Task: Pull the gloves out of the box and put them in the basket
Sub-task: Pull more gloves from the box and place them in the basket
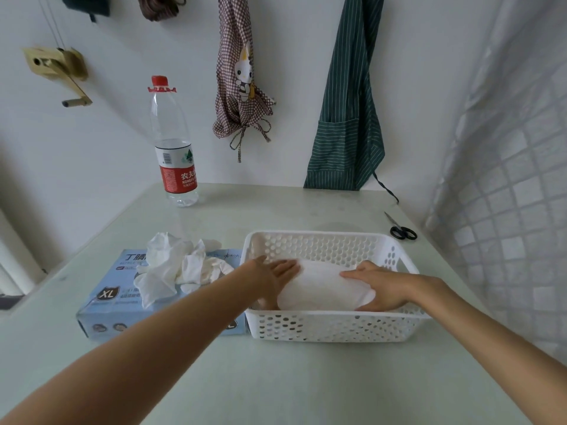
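Hands first: the left hand point(277, 273) lies with straight fingers flat against the left end of a thick, smooth white stack of gloves point(322, 285), and the right hand point(379, 285) cups the stack's right end, its fingers bent over the top edge and its thumb low on the near side. Between them the stack sits inside the white perforated plastic basket point(334, 328), low against its near wall.

Thin, slippery sheets like these may slide apart if the hands let go unevenly, and the top layers could fan out or spring up over the rim. Lifting a sleeve or wrist carelessly might also drag the light basket along the smooth pale table point(276, 378).

Just left of the basket, touching its wall, lies the pale blue cardboard glove box point(101, 305) marked XL, with a crumpled, limp bunch of loose white gloves point(181, 265) spilling from its top opening; these could snag and tumble onto the table when pulled. Farther back stand a clear ribbed plastic water bottle point(173, 142) and black-handled metal scissors point(400, 228).
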Demonstrator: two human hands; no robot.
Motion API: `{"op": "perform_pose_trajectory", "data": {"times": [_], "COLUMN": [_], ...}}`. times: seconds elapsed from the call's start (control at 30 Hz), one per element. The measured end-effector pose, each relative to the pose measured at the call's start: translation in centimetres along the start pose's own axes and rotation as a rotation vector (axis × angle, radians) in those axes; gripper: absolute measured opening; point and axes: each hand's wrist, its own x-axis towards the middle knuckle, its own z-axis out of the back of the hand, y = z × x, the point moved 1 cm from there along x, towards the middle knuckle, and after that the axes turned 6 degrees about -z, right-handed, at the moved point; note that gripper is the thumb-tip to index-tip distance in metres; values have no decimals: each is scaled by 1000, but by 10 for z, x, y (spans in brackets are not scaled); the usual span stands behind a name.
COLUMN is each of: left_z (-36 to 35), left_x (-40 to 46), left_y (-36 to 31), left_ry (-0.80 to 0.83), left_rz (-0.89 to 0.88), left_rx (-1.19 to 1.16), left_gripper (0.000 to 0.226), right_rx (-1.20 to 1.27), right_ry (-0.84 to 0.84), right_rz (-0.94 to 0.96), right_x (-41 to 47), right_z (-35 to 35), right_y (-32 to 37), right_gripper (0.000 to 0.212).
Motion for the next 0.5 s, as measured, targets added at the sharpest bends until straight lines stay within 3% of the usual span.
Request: {"op": "perform_pose_trajectory", "data": {"times": [0.1, 0.27, 0.43, 0.5], "left_z": [-4, 5, 20, 21], "left_x": [2, 0, -28, -52], "left_y": [-7, -4, 5, 14], "left_ry": [6, -9, -348, -543], "left_rz": [16, 14, 49, 72], "left_rx": [39, -82, -329, -424], "left_gripper": [88, 96, 92, 72], "right_rx": [-30, -122, -83, -104], "right_ry": [2, 49, 58, 31], "right_rz": [-28, -89, -108, -145], "right_x": [3, 12, 7, -2], "right_z": [-3, 6, 18, 22], "right_y": [2, 9, 18, 23], "right_gripper": [86, 94, 91, 85]}}
